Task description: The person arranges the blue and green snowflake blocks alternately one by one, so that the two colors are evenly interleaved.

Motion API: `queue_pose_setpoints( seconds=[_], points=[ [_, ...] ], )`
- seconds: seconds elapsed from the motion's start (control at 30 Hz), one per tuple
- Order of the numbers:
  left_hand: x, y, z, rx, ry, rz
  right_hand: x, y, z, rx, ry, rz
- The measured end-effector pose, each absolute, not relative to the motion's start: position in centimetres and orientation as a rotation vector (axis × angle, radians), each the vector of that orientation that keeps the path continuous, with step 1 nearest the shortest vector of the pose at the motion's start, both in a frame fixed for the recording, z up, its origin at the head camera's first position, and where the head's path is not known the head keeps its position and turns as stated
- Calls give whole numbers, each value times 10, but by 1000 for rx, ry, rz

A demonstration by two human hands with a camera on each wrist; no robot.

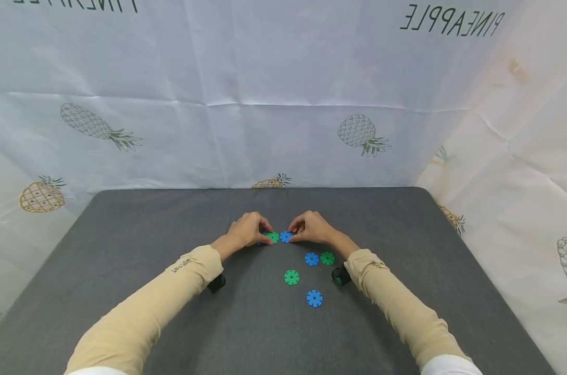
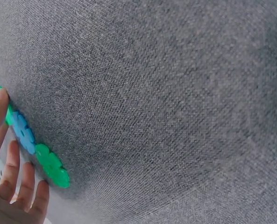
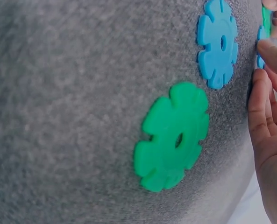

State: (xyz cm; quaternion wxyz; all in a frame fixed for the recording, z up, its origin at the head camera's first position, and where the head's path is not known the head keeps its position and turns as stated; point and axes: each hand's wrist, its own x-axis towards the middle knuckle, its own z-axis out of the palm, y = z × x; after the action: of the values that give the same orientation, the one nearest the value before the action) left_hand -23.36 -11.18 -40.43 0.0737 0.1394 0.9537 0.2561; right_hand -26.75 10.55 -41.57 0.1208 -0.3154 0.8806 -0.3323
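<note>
Near the far side of the table, my left hand (image 1: 247,229) pinches a green notched disc (image 1: 273,237) between thumb and fingers. A blue disc (image 2: 23,132) and another green disc (image 2: 53,165) continue the row under that hand; the head view mostly hides them. Just right of the held green disc, my right hand (image 1: 314,228) pinches a blue notched disc (image 1: 286,237) at its right side. The two held discs lie edge to edge, very close; whether they interlock I cannot tell. In the right wrist view the right hand's fingers (image 3: 259,95) partly cover the blue disc.
Loose on the grey table (image 1: 171,219), nearer the body, lie a blue disc (image 1: 312,259) beside a green disc (image 1: 327,258), another green disc (image 1: 291,277) and another blue disc (image 1: 314,298). A pineapple-print cloth (image 1: 283,140) hangs behind the table.
</note>
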Motion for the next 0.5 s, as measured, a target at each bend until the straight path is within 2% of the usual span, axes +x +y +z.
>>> queue_pose_setpoints(
  seconds=[0.2, 0.5],
  points=[
    [-234, -110, -402, 425, 2872, 715, -267, 103, -415, -932, 2574, -969],
    [-231, -110, -403, 609, 2960, 545, -267, 104, -418, -918, 2566, -980]
  ],
)
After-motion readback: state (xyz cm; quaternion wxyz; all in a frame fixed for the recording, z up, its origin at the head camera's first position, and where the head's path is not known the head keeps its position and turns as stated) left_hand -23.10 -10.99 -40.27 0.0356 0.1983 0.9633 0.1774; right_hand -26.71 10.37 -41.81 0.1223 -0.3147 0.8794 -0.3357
